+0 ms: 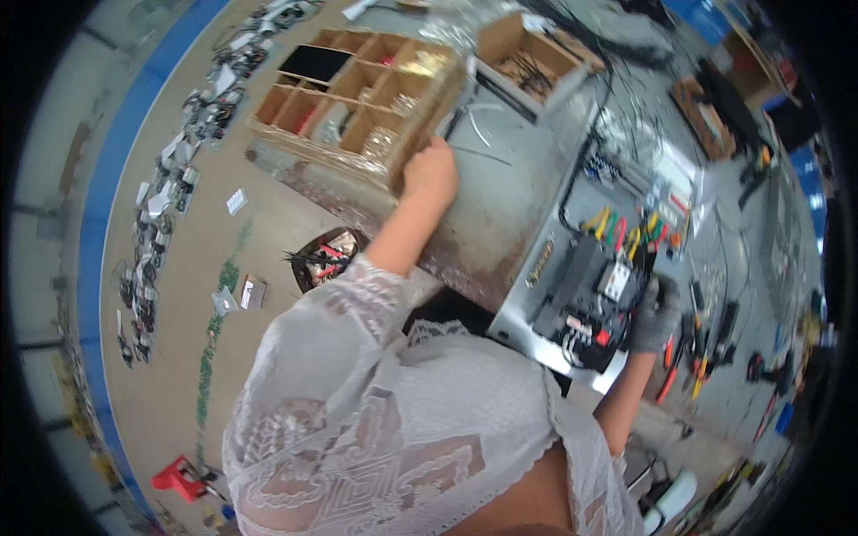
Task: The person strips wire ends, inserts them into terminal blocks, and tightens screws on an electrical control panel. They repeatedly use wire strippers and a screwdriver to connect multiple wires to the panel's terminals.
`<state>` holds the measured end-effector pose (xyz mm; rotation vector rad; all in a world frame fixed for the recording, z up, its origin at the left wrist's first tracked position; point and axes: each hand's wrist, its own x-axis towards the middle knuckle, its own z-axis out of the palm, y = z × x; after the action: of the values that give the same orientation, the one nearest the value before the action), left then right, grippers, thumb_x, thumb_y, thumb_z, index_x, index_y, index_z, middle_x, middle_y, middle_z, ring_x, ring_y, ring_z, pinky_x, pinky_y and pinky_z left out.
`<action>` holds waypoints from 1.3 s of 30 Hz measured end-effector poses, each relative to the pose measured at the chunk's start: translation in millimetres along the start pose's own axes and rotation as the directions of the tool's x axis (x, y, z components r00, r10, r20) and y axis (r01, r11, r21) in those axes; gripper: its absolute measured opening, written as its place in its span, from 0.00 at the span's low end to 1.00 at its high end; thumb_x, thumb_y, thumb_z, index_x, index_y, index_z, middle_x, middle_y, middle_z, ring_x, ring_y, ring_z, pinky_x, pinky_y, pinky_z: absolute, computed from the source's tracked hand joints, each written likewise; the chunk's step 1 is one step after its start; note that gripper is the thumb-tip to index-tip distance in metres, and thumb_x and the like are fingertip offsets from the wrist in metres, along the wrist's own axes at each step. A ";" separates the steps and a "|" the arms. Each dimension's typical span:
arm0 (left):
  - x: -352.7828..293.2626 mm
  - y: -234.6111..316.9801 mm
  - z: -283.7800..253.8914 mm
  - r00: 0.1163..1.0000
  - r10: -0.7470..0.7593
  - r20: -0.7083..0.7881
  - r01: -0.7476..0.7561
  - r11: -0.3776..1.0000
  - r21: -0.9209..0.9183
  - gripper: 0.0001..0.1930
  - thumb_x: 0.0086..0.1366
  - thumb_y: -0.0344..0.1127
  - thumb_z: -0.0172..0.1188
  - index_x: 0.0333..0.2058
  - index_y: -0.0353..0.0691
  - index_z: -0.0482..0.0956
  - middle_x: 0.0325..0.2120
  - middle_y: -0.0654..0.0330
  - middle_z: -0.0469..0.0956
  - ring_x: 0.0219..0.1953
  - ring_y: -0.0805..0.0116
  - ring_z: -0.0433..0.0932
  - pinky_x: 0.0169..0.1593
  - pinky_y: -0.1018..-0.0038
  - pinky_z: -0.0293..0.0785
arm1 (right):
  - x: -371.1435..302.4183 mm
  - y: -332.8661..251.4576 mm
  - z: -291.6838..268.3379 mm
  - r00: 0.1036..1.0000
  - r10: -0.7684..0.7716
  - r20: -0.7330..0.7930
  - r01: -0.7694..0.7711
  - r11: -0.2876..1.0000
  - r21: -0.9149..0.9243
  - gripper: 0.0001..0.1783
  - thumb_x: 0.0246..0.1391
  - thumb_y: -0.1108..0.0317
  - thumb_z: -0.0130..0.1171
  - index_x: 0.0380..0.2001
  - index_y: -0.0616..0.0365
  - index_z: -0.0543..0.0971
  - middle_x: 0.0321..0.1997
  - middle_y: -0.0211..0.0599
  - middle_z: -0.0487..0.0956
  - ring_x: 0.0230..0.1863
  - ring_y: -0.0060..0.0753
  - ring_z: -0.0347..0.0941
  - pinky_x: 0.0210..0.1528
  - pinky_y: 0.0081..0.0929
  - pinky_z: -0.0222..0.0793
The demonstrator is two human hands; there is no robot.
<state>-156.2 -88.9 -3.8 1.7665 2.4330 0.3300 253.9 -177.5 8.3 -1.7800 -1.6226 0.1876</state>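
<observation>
My bare left hand [432, 174] is against the near right side of a cardboard compartment box [420, 134]. Its fingers are curled, and whatever they may hold is hidden. Small parts, some in clear bags, lie in the box's compartments. My right hand [657, 313], in a grey glove, rests at the right side of a black electrical unit [576, 290], with its fingers blurred against the dark parts. That unit sits on a shiny metal panel [514, 322], wired with yellow, green and red leads [617, 230].
An open carton [527, 62] with black pieces stands behind the compartment box. Pliers and screwdrivers [702, 357] lie right of the panel, and a power drill [773, 375] beyond. A black bin [326, 259] is left of the table; wired assemblies [170, 196] line the floor.
</observation>
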 end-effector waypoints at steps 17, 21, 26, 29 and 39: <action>36.0 -76.9 -166.0 0.921 0.006 -0.390 0.075 0.978 0.192 0.11 0.58 0.40 0.58 0.36 0.39 0.75 0.26 0.54 0.81 0.31 0.53 0.80 0.34 0.60 0.74 | -0.3 1.5 3.2 0.996 0.085 0.033 -0.088 0.993 0.081 0.07 0.57 0.71 0.55 0.39 0.60 0.78 0.38 0.39 0.79 0.39 0.29 0.75 0.46 0.27 0.70; -5.8 -40.7 -124.1 0.767 0.341 -0.543 -0.455 0.886 -0.086 0.09 0.60 0.30 0.56 0.40 0.39 0.75 0.34 0.53 0.78 0.38 0.54 0.78 0.40 0.62 0.73 | 1.3 0.5 5.7 0.993 0.115 0.030 -0.117 0.985 0.123 0.07 0.58 0.72 0.55 0.39 0.61 0.78 0.38 0.39 0.79 0.39 0.28 0.75 0.46 0.26 0.70; -32.3 -6.5 -9.7 0.799 0.555 -0.234 -0.601 0.757 -0.256 0.14 0.59 0.28 0.56 0.45 0.36 0.74 0.48 0.52 0.72 0.52 0.52 0.70 0.53 0.63 0.68 | 0.5 5.8 4.1 0.996 0.089 0.024 -0.091 0.989 0.118 0.07 0.58 0.72 0.54 0.38 0.60 0.78 0.37 0.40 0.79 0.39 0.30 0.76 0.46 0.27 0.70; -26.6 2.9 14.4 0.788 0.568 -0.238 -0.614 0.753 -0.236 0.14 0.60 0.30 0.56 0.46 0.36 0.74 0.50 0.51 0.70 0.54 0.51 0.68 0.55 0.63 0.67 | 0.8 2.0 4.8 0.999 0.043 0.006 -0.044 0.998 0.055 0.08 0.57 0.71 0.54 0.38 0.61 0.78 0.37 0.42 0.79 0.38 0.34 0.76 0.45 0.29 0.70; 48.5 33.3 13.9 0.988 0.148 0.047 -0.137 0.972 -0.190 0.11 0.60 0.37 0.56 0.37 0.35 0.77 0.37 0.45 0.78 0.41 0.46 0.77 0.45 0.58 0.73 | 1.6 -3.1 3.9 0.998 0.054 -0.012 -0.053 0.995 0.083 0.08 0.56 0.74 0.55 0.38 0.61 0.78 0.36 0.41 0.78 0.38 0.34 0.74 0.45 0.29 0.69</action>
<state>-137.6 -31.5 -7.6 1.8433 2.1602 0.4926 249.6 -174.6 7.8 -1.7586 -1.5360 0.2622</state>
